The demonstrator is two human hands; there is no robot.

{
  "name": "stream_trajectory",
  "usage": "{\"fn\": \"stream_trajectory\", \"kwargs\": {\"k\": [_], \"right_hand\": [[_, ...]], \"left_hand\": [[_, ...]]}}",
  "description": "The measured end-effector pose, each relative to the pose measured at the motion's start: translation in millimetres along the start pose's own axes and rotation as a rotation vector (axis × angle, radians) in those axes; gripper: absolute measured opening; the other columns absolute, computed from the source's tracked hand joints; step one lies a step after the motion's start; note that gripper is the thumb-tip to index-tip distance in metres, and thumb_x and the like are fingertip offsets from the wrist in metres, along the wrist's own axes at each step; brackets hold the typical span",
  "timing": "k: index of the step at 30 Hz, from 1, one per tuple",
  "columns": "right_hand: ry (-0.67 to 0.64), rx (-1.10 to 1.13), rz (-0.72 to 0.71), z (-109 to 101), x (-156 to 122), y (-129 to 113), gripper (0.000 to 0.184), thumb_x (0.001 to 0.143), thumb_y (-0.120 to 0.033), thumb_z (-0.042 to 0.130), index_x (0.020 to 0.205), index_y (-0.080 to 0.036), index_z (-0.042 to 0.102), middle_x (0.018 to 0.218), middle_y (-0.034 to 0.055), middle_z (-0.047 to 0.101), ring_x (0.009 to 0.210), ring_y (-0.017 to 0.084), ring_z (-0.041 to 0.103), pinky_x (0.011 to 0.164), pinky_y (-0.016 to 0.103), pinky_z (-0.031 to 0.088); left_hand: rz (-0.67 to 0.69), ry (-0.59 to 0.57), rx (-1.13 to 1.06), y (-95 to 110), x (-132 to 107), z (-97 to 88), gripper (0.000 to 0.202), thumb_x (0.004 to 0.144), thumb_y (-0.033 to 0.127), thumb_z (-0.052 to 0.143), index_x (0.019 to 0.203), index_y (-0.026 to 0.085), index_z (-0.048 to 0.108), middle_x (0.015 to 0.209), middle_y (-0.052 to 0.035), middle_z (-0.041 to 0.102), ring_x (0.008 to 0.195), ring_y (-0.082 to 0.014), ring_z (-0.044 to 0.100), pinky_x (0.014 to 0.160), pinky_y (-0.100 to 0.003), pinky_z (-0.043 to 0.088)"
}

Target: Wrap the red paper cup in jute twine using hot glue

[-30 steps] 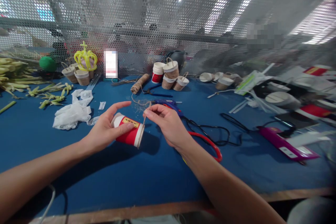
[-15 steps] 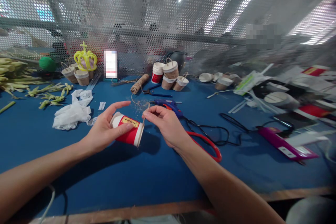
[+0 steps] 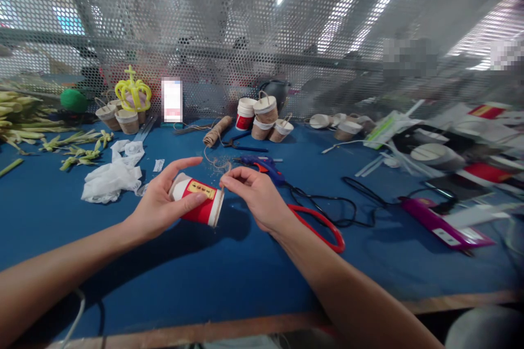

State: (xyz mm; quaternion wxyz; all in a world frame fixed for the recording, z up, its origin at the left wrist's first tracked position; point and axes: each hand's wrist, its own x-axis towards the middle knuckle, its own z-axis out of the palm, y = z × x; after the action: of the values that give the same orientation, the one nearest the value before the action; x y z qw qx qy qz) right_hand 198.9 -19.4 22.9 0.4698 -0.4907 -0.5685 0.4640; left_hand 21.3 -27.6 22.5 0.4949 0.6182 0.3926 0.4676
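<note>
My left hand (image 3: 166, 202) grips a red and white paper cup (image 3: 201, 212), which lies tilted on its side above the table with one end toward the right. A gold label with dark characters shows on its red band. At the cup's right end, my right hand (image 3: 254, 193) pinches a strand of brown twine (image 3: 222, 182) between thumb and forefinger. Some twine runs round that edge of the cup. The strand trails back to a twine roll (image 3: 218, 131) lying behind the hands. Just beyond my right hand lies a blue glue gun (image 3: 262, 163).
Twine-wrapped cups (image 3: 262, 130) stand at the back beside stacked red and white cups (image 3: 245, 114) and pliers (image 3: 245, 146). Crumpled white material (image 3: 110, 181) lies left. A red ring (image 3: 327, 237), black cord (image 3: 347, 212) and purple power strip (image 3: 442, 223) occupy the right.
My right hand has moved slightly left and down, bringing the pinched twine closer to the cup's edge. My left hand keeps its grip on the cup almost unmoved.
</note>
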Motion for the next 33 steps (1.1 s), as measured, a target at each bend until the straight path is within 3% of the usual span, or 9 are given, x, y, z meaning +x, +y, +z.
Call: {"fn": "stream_trajectory", "kwargs": {"k": [16, 33], "right_hand": [[-0.033, 0.071, 0.033, 2.3, -1.0, 2.9, 0.016, 0.066, -0.031, 0.065, 0.065, -0.017, 0.058, 0.065, -0.0029, 0.056, 0.062, 0.010, 0.048, 0.062, 0.026, 0.036], [-0.057, 0.123, 0.091, 3.2, 0.7, 5.4, 0.018, 0.063, -0.031, 0.067, 0.064, -0.016, 0.057, 0.064, -0.0036, 0.054, 0.061, 0.009, 0.045, 0.062, 0.026, 0.035]], "left_hand": [[0.061, 0.018, 0.024, 0.5, -1.6, 0.2, 0.053, 0.066, 0.028, 0.069, 0.114, 0.015, 0.049, 0.065, 0.0021, 0.058, 0.051, -0.0075, 0.049, 0.048, -0.016, 0.043], [0.016, 0.034, -0.018, -1.8, 0.2, -0.7, 0.056, 0.065, 0.029, 0.071, 0.115, 0.016, 0.049, 0.068, 0.0020, 0.058, 0.053, -0.0082, 0.051, 0.051, -0.017, 0.045]]}}
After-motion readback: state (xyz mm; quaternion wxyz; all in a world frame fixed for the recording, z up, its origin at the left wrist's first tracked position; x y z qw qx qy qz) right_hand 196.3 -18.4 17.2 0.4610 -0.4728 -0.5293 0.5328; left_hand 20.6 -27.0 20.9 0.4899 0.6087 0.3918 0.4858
